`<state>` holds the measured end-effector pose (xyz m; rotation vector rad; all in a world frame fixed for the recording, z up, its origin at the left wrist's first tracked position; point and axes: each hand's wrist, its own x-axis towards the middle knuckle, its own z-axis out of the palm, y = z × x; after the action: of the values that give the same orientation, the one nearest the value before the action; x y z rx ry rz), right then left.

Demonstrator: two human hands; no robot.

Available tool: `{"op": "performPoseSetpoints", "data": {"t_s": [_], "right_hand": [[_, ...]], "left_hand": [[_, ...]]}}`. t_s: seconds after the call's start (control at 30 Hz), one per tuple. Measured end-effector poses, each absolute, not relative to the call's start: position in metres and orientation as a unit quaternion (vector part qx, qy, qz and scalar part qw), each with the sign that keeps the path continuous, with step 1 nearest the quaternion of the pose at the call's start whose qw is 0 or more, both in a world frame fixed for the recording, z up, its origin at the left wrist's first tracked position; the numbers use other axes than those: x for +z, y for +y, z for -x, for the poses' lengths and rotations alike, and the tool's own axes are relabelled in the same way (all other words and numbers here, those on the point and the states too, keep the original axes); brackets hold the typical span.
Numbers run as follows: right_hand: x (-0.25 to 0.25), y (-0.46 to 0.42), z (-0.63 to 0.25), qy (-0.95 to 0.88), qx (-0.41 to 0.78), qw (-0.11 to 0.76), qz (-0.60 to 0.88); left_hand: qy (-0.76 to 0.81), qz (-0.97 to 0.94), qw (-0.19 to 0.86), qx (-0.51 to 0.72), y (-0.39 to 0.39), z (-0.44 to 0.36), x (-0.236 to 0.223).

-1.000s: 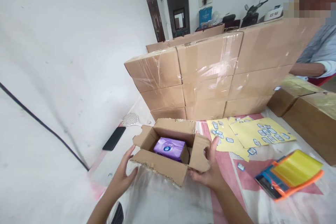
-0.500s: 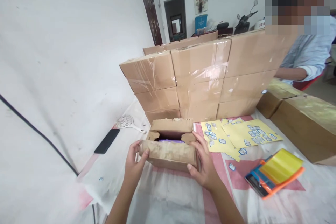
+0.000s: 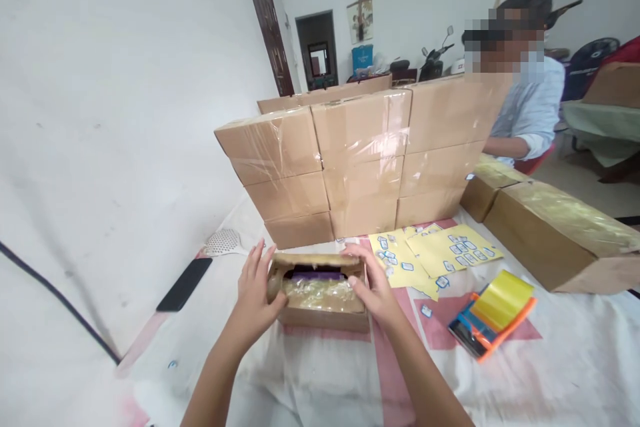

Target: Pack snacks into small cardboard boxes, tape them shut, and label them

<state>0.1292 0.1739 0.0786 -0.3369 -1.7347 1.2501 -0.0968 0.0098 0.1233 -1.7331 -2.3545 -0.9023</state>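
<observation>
A small brown cardboard box (image 3: 324, 317) sits on the cloth in front of me, with clear tape along its near top flap. Its far flap (image 3: 310, 258) leans inward over the opening, and something purple (image 3: 318, 276) shows inside. My left hand (image 3: 256, 295) grips the box's left end, thumb on the near flap and fingers up by the far flap. At the right end, my right hand (image 3: 371, 285) holds the box, its fingers reaching over the far corner and its thumb on top.
Behind the box rises a stack of taped cartons (image 3: 363, 160). Yellow label sheets (image 3: 455, 250) and a tape dispenser (image 3: 493, 315) lie to the right, near larger boxes (image 3: 560, 233). A phone (image 3: 184, 285) and white skimmer (image 3: 223, 242) lie left. A person (image 3: 530, 103) sits beyond the cartons.
The far flap has folded down from upright toward the opening. My left fingers have moved up to the box's far side, and my right hand has shifted up its end. The view has swung right.
</observation>
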Motion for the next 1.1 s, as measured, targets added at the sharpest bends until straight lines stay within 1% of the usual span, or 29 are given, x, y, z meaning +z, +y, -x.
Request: {"op": "performPoseSetpoints", "data": {"t_s": [0.07,0.17,0.23,0.33,0.4,0.43,0.47,0.53,0.6,0.67,0.73,0.8,0.87,1.0,1.07,1.1], "right_hand": [[0.079,0.170,-0.129,-0.733,0.492,0.451,0.132],[0.075,0.158,-0.137,-0.747,0.457,0.439,0.201],[0.073,0.151,-0.157,-0.754,0.399,0.453,0.257],[0.075,0.150,-0.218,-0.724,0.243,0.528,0.372],[0.079,0.158,-0.269,-0.626,0.109,0.611,0.472],[0.081,0.164,-0.294,-0.560,0.092,0.648,0.508],[0.081,0.171,-0.315,-0.490,0.117,0.688,0.522],[0.077,0.186,-0.343,-0.407,0.229,0.703,0.536],[0.067,0.197,-0.351,-0.375,0.329,0.677,0.542],[0.054,0.201,-0.344,-0.378,0.382,0.634,0.556],[0.044,0.199,-0.330,-0.410,0.394,0.592,0.571],[0.040,0.195,-0.318,-0.452,0.367,0.555,0.594],[0.040,0.191,-0.312,-0.477,0.345,0.542,0.600],[0.040,0.172,-0.302,-0.453,0.419,0.570,0.542],[0.032,0.155,-0.293,-0.418,0.436,0.602,0.522],[0.026,0.145,-0.287,-0.403,0.436,0.621,0.512]], "left_hand": [[-0.755,0.601,0.055,-0.256,0.015,0.086,0.128],[-0.747,0.633,0.037,-0.200,0.023,0.070,0.130],[-0.752,0.628,0.038,-0.198,0.027,0.064,0.125],[-0.743,0.632,0.055,-0.213,0.031,0.064,0.112],[-0.715,0.653,0.093,-0.232,0.033,0.066,0.103],[-0.699,0.661,0.119,-0.245,0.033,0.067,0.099],[-0.685,0.666,0.146,-0.257,0.033,0.068,0.096],[-0.663,0.672,0.185,-0.275,0.032,0.068,0.091],[-0.650,0.672,0.211,-0.287,0.030,0.067,0.090],[-0.636,0.673,0.231,-0.299,0.028,0.065,0.090],[-0.625,0.677,0.245,-0.303,0.027,0.066,0.091],[-0.614,0.683,0.257,-0.301,0.025,0.067,0.095],[-0.600,0.687,0.272,-0.307,0.023,0.067,0.098],[-0.584,0.671,0.289,-0.354,0.018,0.037,0.086],[-0.600,0.645,0.252,-0.399,0.019,0.000,0.066],[-0.630,0.625,0.204,-0.414,0.020,-0.024,0.054]]}}
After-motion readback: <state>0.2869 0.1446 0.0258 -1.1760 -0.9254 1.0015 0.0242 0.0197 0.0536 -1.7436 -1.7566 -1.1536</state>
